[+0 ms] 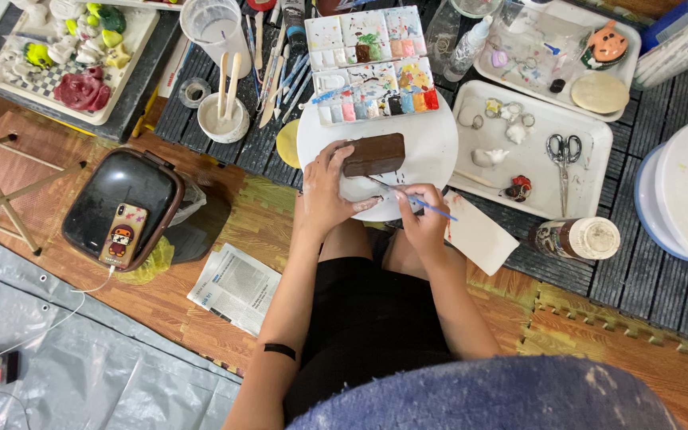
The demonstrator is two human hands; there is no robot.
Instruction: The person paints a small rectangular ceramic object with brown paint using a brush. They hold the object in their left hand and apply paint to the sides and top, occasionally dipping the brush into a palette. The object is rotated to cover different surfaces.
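Observation:
A brown rectangular block [374, 154] rests on a round white plate [431, 151] in front of me. My left hand [324, 191] grips the block's left end and steadies it. My right hand [422, 221] pinches a thin blue-handled brush [420, 201], whose tip touches the block's lower edge. Just beyond the plate lies a watercolour palette [372, 68] with many coloured wells.
Two white trays [591, 187] at the right hold scissors [564, 151], small white figures and an orange figure. A cup with sticks [224, 119], brushes and a water beaker stand at the left. A bin with a phone [123, 233], a newspaper and a jar [579, 237] lie nearby.

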